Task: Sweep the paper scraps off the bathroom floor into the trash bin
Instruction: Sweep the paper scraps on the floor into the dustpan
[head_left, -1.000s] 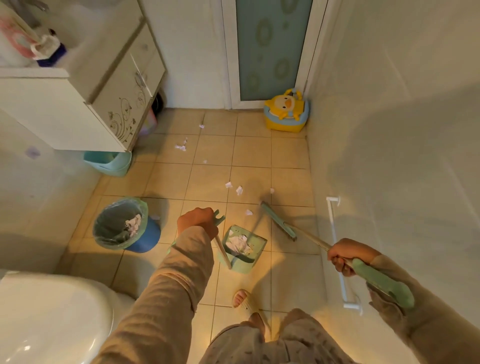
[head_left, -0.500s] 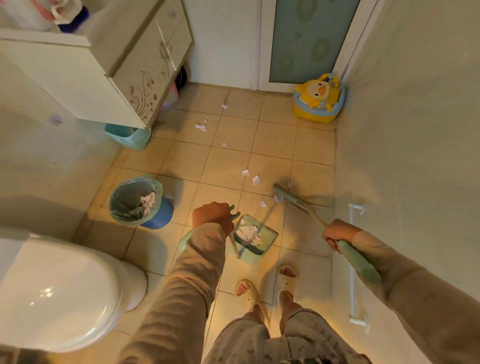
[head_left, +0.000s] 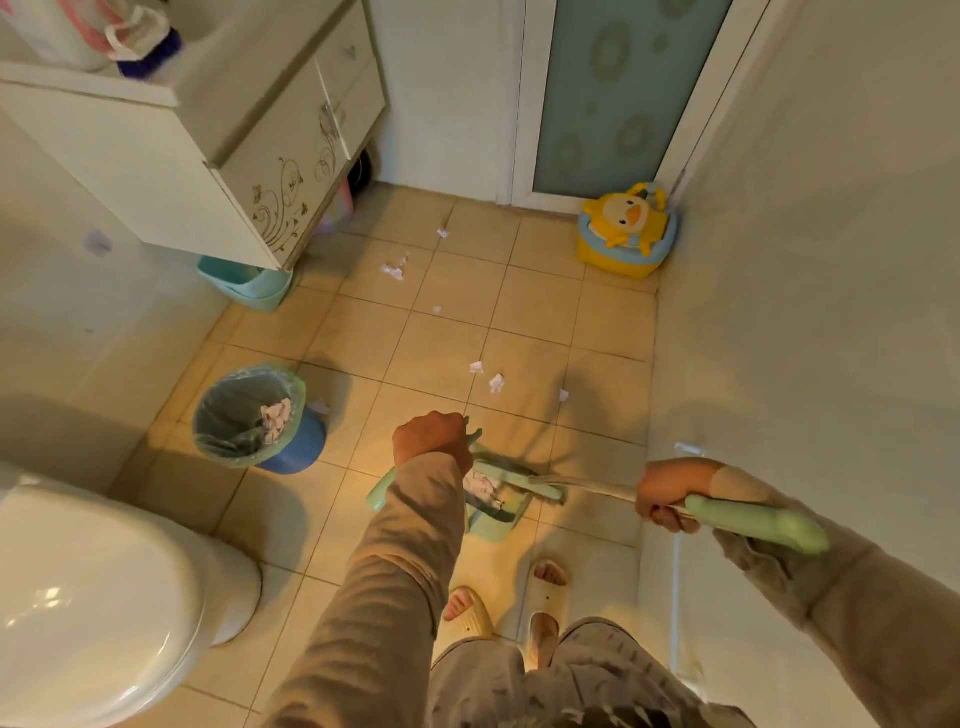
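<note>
My left hand (head_left: 430, 437) grips the long handle of a green dustpan (head_left: 493, 514) that stands on the tiles and holds crumpled paper. My right hand (head_left: 670, 491) is closed on the green-handled broom (head_left: 753, 522); its head (head_left: 524, 477) lies across the dustpan's mouth. White paper scraps (head_left: 496, 383) lie on the tiles beyond the dustpan, and more scraps (head_left: 393, 270) lie farther off near the cabinet. A blue trash bin (head_left: 304, 441) with a green liner stands to the left, with paper inside.
A toilet (head_left: 104, 597) fills the lower left. A vanity cabinet (head_left: 171, 156) hangs at upper left with a teal basin (head_left: 249, 283) under it. A yellow duck potty (head_left: 626, 231) sits by the glass door (head_left: 618, 88). A wall (head_left: 805, 286) with a white rail runs along the right.
The broom head swept from the tiles on the right back onto the dustpan's mouth, taking the nearest scrap with it. My right hand moved left and up. The view shifted slightly.
</note>
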